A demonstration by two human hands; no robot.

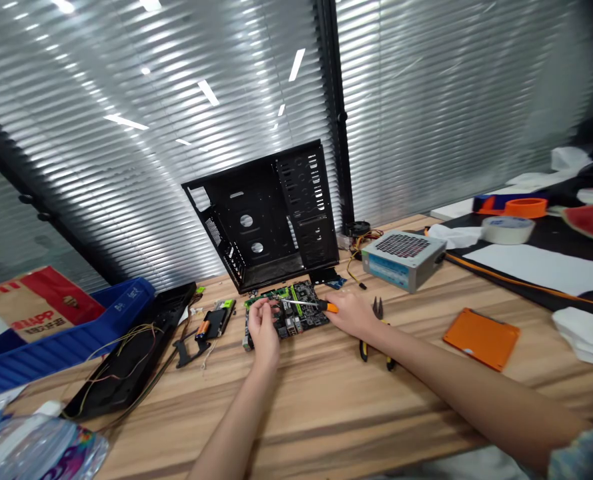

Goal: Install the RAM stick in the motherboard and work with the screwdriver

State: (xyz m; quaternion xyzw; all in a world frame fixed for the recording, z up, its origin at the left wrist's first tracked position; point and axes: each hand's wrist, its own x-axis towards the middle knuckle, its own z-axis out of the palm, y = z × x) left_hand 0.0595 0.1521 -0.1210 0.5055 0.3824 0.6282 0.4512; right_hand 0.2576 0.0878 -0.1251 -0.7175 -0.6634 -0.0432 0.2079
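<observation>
A green and black motherboard [303, 293] lies flat on the wooden table in front of me. My right hand [349, 312] is closed round the orange and black handle of a screwdriver [329, 306]. The shaft points left across the board, its tip close to the fingers of my left hand [263, 327]. Those fingers are drawn together at the board's left part; whatever they pinch is too small to make out. Pliers [377, 310] with yellow and black handles lie under my right forearm, partly hidden.
Behind the board an open black computer case [266, 220] leans at the window blinds. A power supply [403, 257] stands right of it, an orange panel [481, 338] nearer. At left are a graphics-card-like part [219, 320], a black panel [126, 360] with wires and a blue bin [76, 350].
</observation>
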